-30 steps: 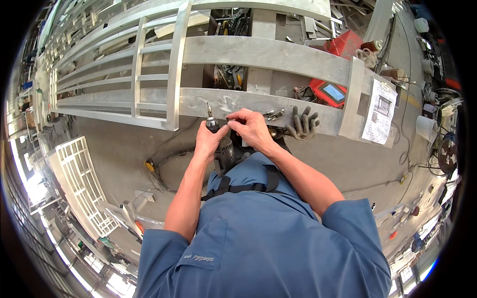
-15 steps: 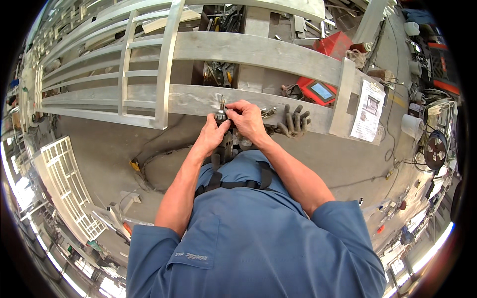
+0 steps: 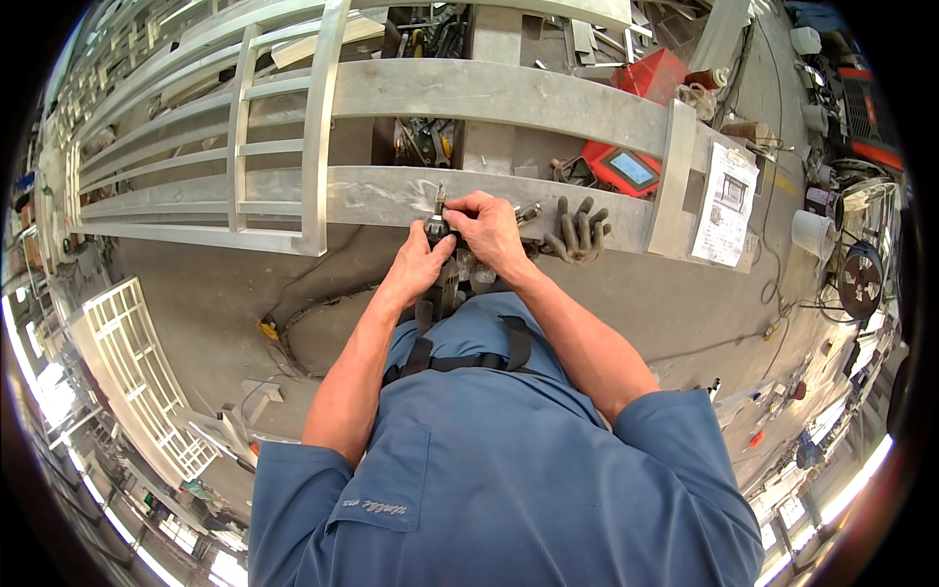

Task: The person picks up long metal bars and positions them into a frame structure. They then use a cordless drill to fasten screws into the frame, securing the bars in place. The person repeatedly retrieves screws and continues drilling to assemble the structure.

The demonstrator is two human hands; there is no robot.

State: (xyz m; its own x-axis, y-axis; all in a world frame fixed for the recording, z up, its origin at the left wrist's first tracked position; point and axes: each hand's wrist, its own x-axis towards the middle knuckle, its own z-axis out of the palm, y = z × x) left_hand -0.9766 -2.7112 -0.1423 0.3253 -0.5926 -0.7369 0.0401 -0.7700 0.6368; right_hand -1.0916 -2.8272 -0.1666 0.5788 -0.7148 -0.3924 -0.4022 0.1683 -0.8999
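Note:
A power drill (image 3: 449, 286) points away from me, close in front of my waist, partly hidden by my hands. From its black chuck (image 3: 434, 228) a slim metal bit (image 3: 440, 199) sticks out over the near metal bar. My left hand (image 3: 419, 262) is closed round the chuck's left side, thumb on top. Thumb and fingers of my right hand (image 3: 486, 233) pinch at the right side of the chuck; anything small between those fingertips is hidden. Just right of my right hand, a dark, soiled work glove (image 3: 577, 233) lies at the bar's near edge.
A welded light-metal frame (image 3: 315, 137) spans the left and the far side. On its right lies a printed drawing sheet (image 3: 727, 205). Beyond the near bar is a red device with a screen (image 3: 626, 168). A cable (image 3: 284, 328) loops on the floor; another frame (image 3: 147, 372) stands left.
The view has shifted slightly, with the frame a little higher in the picture. Both hands stay at the chuck, with only small movement of the fingers.

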